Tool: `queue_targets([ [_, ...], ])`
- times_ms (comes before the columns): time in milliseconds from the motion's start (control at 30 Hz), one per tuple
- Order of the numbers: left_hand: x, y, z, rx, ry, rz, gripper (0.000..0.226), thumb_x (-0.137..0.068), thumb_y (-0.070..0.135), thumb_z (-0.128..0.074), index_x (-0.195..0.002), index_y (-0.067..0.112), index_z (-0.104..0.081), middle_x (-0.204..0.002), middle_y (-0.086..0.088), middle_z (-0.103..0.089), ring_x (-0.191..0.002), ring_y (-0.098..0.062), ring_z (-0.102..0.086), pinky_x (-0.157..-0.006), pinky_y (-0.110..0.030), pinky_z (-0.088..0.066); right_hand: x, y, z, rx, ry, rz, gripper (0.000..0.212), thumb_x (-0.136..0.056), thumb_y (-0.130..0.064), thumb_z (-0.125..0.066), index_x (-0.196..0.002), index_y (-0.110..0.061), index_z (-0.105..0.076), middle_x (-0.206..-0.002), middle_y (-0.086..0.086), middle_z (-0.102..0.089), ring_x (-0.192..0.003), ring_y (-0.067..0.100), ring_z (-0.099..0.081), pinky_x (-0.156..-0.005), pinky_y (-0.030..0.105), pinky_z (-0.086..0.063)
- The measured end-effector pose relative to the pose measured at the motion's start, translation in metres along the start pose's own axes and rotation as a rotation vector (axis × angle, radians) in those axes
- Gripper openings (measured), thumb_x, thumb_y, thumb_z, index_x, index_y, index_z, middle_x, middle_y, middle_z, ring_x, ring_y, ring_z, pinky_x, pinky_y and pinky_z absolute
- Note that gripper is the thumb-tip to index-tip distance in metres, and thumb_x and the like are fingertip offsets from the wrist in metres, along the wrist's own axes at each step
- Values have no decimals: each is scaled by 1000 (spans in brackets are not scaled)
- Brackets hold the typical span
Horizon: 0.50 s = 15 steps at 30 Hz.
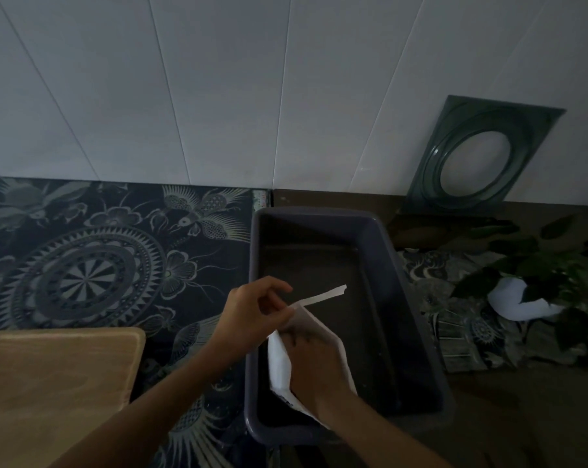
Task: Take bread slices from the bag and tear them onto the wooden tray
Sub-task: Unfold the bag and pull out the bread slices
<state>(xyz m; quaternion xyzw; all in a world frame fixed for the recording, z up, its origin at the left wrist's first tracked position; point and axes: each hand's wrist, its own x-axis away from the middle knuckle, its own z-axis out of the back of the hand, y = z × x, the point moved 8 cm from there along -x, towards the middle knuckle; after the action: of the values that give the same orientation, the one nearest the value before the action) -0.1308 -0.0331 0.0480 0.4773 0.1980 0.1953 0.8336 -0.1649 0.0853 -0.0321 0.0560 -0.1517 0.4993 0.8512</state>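
The bag (306, 352) is held over the dark tub (417, 305), its mouth kept open by the left hand (252, 309), whose grip is pinched on the upper edge. The right hand (314, 363) is pushed inside; in the dim light its grip cannot be told, nor is any slice seen. The step in hand is judged to be fetching a slice. Next, a slice must be drawn out and carried left to the wooden tray (56, 376), bare on the desk (93, 258). The tub wall is to be cleared; the plant (535, 282) stands well apart.
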Motion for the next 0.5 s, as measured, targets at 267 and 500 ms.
queue_targets([
  [267,-3,-8,5,-14,13,36,35,-73,22,-87,-103,28,-69,-74,17,-76,-69,4,-71,-66,-4,-51,16,-6,32,58,70,50,60,-92,-30,-67,-143,-14,-38,-134,15,-59,-114,32,-61,-93,45,-53],
  [500,-5,-6,8,-51,16,-3,32,-74,22,-87,-101,25,-69,-69,13,-75,-73,4,-71,-70,-3,-50,42,-3,77,49,184,115,61,-78,-29,-81,-129,-22,-48,-126,5,-63,-110,26,-63,-91,42,-50],
])
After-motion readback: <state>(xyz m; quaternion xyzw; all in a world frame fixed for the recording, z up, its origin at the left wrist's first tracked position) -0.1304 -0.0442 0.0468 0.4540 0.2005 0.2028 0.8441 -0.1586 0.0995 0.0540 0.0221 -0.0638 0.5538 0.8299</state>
